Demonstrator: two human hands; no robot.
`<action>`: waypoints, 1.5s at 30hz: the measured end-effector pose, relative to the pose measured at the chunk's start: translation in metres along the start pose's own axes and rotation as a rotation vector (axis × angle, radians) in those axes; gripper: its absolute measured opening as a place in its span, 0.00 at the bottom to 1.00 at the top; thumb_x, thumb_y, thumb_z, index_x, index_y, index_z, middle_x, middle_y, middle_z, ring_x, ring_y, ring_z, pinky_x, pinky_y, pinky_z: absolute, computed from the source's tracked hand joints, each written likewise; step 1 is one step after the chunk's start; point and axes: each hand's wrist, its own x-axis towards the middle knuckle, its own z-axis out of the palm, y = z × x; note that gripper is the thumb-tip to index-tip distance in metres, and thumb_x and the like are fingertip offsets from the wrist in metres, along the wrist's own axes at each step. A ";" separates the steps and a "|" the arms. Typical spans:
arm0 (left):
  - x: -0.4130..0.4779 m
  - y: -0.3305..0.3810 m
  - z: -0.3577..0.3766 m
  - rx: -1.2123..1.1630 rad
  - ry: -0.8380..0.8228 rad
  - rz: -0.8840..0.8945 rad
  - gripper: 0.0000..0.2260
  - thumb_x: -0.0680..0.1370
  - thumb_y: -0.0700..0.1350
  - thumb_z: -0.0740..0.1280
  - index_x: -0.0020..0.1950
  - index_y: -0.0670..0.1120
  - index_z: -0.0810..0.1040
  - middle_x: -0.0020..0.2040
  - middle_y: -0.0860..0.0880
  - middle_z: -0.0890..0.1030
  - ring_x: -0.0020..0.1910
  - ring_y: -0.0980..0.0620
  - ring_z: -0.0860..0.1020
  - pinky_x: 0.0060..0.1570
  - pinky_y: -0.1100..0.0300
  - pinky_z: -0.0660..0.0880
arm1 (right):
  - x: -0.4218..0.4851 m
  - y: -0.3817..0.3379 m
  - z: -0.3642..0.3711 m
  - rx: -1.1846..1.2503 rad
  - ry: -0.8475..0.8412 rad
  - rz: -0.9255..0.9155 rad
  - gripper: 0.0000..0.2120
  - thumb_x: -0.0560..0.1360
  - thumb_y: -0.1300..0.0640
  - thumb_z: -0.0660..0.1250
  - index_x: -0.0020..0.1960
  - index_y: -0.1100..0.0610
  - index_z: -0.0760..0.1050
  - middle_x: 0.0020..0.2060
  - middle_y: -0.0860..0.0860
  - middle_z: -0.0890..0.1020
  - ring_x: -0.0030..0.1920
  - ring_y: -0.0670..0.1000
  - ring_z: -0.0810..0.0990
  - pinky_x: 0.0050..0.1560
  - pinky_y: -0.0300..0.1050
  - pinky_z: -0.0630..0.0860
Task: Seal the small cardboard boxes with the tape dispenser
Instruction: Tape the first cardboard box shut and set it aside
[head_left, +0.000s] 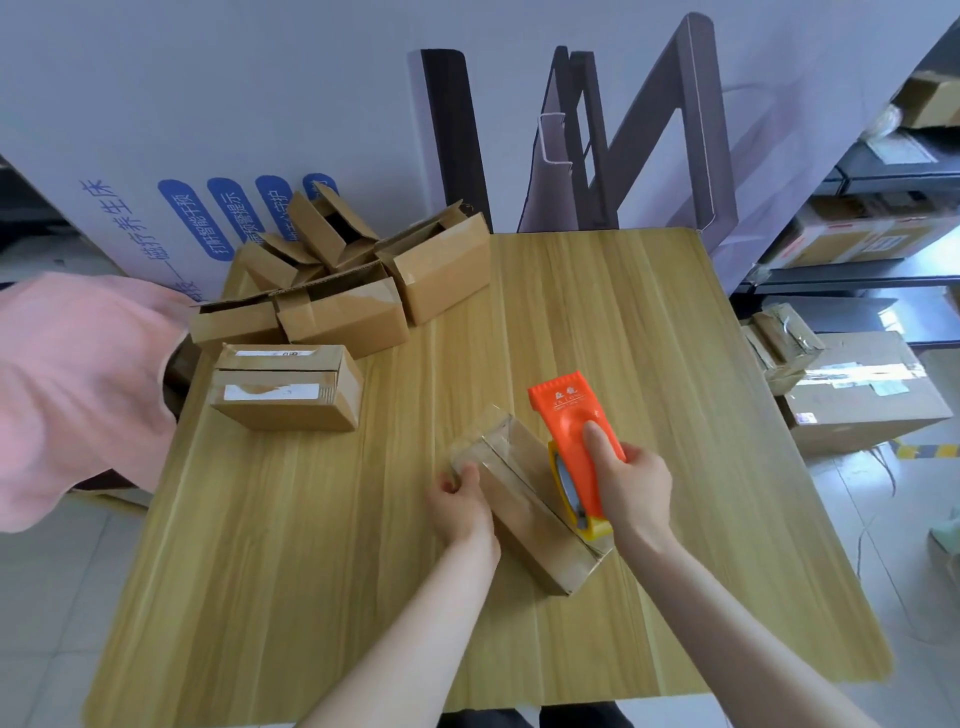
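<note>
A small cardboard box lies at an angle on the wooden table, its top covered with clear tape. My left hand grips the box's left side near its far end. My right hand holds the orange tape dispenser, thumb on its flat side. The dispenser's yellow end and tape roll press on the box's top near its near right corner.
A closed box with white labels sits at the left. Behind it lies a pile of several open boxes. Another person's pink sleeve reaches in from the left edge. Shelves with parcels stand right of the table.
</note>
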 end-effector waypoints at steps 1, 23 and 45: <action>0.006 -0.001 -0.005 0.178 0.020 0.185 0.18 0.78 0.44 0.67 0.67 0.43 0.71 0.63 0.47 0.75 0.61 0.48 0.74 0.61 0.55 0.70 | 0.000 -0.001 0.001 -0.001 -0.005 0.004 0.25 0.74 0.39 0.66 0.30 0.60 0.73 0.24 0.52 0.75 0.27 0.53 0.73 0.33 0.46 0.70; 0.035 0.068 0.050 1.484 -0.535 0.601 0.16 0.75 0.39 0.58 0.60 0.54 0.74 0.56 0.52 0.77 0.53 0.47 0.77 0.42 0.59 0.71 | 0.008 0.002 0.003 0.063 0.029 0.041 0.29 0.72 0.38 0.67 0.38 0.67 0.77 0.28 0.55 0.79 0.29 0.52 0.76 0.34 0.47 0.72; 0.061 0.018 -0.038 0.798 -0.269 0.576 0.14 0.76 0.54 0.69 0.55 0.47 0.83 0.49 0.51 0.84 0.46 0.53 0.80 0.43 0.63 0.72 | 0.011 0.001 -0.003 0.096 -0.005 0.039 0.22 0.72 0.40 0.68 0.33 0.60 0.76 0.27 0.54 0.76 0.29 0.52 0.74 0.33 0.47 0.70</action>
